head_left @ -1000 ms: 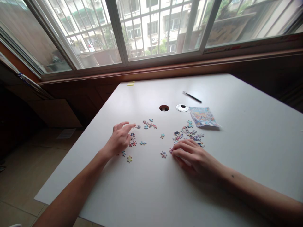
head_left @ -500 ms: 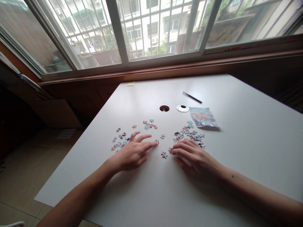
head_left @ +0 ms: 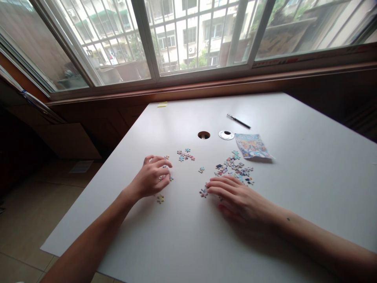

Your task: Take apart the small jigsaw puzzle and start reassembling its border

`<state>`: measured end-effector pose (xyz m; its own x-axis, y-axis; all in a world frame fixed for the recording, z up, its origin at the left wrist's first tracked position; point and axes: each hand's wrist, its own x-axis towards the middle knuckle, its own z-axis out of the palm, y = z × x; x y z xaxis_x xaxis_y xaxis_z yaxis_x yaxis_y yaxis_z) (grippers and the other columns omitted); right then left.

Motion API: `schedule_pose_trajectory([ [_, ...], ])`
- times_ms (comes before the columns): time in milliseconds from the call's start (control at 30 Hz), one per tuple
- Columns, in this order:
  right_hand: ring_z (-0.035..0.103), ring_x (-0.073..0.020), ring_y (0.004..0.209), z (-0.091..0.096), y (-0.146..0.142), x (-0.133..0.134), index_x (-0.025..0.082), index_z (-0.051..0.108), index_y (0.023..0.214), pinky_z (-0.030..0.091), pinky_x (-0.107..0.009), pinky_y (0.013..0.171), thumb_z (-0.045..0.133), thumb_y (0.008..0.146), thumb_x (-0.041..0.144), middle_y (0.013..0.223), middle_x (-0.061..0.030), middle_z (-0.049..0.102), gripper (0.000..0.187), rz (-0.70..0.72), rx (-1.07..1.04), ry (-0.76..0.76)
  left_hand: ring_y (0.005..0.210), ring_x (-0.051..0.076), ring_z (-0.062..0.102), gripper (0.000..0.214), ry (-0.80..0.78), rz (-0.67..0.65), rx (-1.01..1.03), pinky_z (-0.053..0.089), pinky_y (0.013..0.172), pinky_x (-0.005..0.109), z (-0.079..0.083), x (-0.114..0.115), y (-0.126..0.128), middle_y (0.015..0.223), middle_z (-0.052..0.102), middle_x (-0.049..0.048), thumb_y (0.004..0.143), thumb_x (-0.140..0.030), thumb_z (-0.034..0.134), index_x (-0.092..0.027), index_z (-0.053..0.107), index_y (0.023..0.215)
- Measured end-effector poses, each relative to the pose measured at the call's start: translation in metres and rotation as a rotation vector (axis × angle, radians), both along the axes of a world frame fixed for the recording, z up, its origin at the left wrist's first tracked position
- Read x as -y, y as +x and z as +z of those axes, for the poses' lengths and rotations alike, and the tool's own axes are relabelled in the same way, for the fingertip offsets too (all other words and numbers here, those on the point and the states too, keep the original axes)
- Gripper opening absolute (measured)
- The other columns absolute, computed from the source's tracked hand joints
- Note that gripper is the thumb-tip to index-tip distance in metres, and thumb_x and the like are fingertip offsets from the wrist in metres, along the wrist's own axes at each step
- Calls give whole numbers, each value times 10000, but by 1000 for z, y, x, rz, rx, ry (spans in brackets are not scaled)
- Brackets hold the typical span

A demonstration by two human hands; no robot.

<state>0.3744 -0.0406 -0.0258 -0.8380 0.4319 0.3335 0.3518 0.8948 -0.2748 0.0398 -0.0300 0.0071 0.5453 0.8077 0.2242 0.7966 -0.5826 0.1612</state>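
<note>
Loose jigsaw pieces lie in groups on a white table [head_left: 182,239]. My left hand [head_left: 153,175] is over the left group of puzzle pieces [head_left: 166,177], fingers bent and apart, partly covering them. Just below it lies a single yellowish puzzle piece [head_left: 160,199]. My right hand [head_left: 235,192] rests low on the table with its fingers bent together around a puzzle piece mostly hidden at the fingertips. Touching those fingertips is another puzzle piece [head_left: 203,193]. Behind the right hand spreads a larger group of puzzle pieces [head_left: 240,169].
Farther back are a small cluster of puzzle pieces [head_left: 186,156] and a lone puzzle piece [head_left: 201,169]. A picture sheet [head_left: 253,146], a black pen [head_left: 239,121], a round silver cover [head_left: 226,135] and a cable hole [head_left: 204,135] are beyond. Windows [head_left: 200,35] rise behind the table.
My left hand has drawn back to the left, from the middle of the table to the left group. My right hand has slid slightly left, its fingertips now meeting the nearby puzzle piece.
</note>
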Motion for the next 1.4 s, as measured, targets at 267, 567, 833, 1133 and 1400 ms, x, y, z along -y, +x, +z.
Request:
schedule_pose_trajectory([
  [267, 550, -243, 1230, -1, -1, 1, 202, 535, 1289, 423, -444, 1070, 517, 914, 205, 1290, -116, 616, 376, 3, -33, -7, 1245, 250, 524, 278, -18, 247, 20, 182, 1138, 519, -9, -14, -15, 1201, 679, 40, 914, -196, 431, -249, 569, 1149],
  [567, 539, -250, 1212, 6, -3, 3, 182, 549, 1215, 422, -446, 1047, 511, 897, 189, 1271, -127, 607, 320, -8, -16, -31, 1436, 254, 316, 502, -151, -15, -24, 89, 1189, 519, -6, -2, 18, 1479, 498, 25, 915, -188, 421, -291, 414, 1406],
  [833, 542, -243, 1206, 11, -3, 4, 189, 555, 1193, 426, -435, 1038, 513, 886, 193, 1245, -123, 617, 310, -1, -34, -45, 1273, 232, 494, 393, -104, -4, -8, 126, 1185, 526, 11, -27, 20, 1245, 649, 31, 898, -187, 437, -276, 538, 1267],
  [1133, 540, -238, 1203, 9, -3, 3, 184, 550, 1187, 414, -432, 1049, 507, 887, 191, 1240, -125, 617, 303, 2, -45, -48, 1095, 203, 614, 337, -10, 53, -10, 175, 1163, 521, 13, -56, 32, 1054, 705, 32, 846, -78, 396, -227, 578, 1087],
  [1400, 530, -241, 1211, 12, -3, 4, 180, 542, 1188, 399, -435, 1056, 506, 891, 200, 1253, -118, 609, 300, -5, -20, -71, 1103, 198, 614, 396, 24, -7, 9, 211, 1145, 491, 5, -61, 35, 1072, 710, 21, 818, -17, 387, -239, 576, 1086],
])
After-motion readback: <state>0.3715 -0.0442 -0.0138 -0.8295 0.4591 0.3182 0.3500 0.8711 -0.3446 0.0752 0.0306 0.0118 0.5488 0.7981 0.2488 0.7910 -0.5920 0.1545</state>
